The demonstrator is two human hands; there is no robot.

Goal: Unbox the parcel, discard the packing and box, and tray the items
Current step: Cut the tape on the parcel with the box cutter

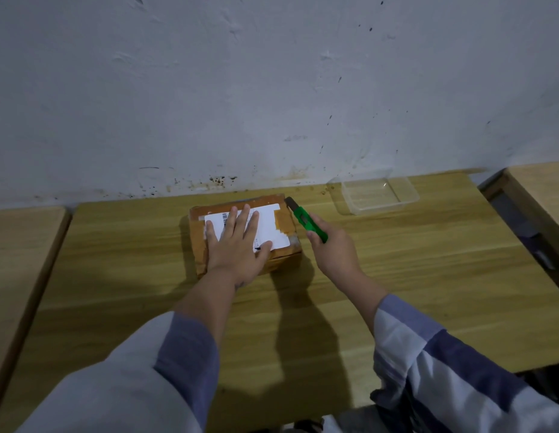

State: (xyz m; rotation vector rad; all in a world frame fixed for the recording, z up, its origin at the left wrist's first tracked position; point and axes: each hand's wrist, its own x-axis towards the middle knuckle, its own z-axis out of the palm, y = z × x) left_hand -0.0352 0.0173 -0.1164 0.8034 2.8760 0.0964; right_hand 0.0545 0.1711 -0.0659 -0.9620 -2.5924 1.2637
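Parcel [245, 232] sits mid-table [396, 276], taped shut. Your left hand [237, 242] presses it flat, fingers spread. Your right hand [332, 245] grips the green cutter [309, 221], blade tip at the parcel's far right corner, nearest the tape.
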